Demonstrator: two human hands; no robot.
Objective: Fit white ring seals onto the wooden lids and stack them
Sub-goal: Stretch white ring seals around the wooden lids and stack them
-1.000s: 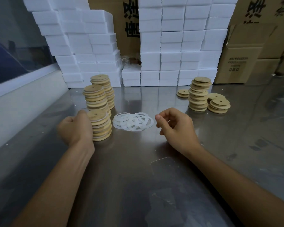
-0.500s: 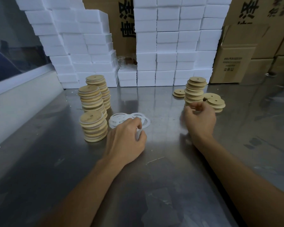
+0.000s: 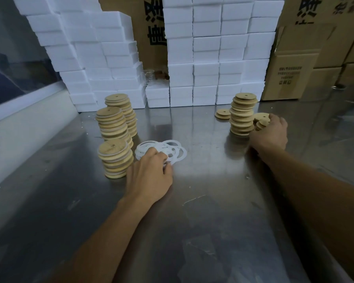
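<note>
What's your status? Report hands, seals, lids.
Left hand fingers on the ring seals. Right hand gripping a wooden lid beside the right stack. Nothing in the way.

The left hand (image 3: pixel 149 174) lies knuckles-up, fingers curled down toward twelve o'clock — forearm trailing to seven. The right hand (image 3: pixel 269 135) reaches toward eleven, fingers curled — its forearm runs back to five o'clock.

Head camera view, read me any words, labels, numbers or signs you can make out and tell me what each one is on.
Large black Chinese characters on the brown cardboard carton between the white box stacks: cropped, not readable.
Large black characters on the upper right brown carton: cropped, not readable.
Small printed lines and symbols on the open-flapped brown cardboard box: too small and blurred.
White foam boxes, round wooden lids, white ring seals: no text.
</note>
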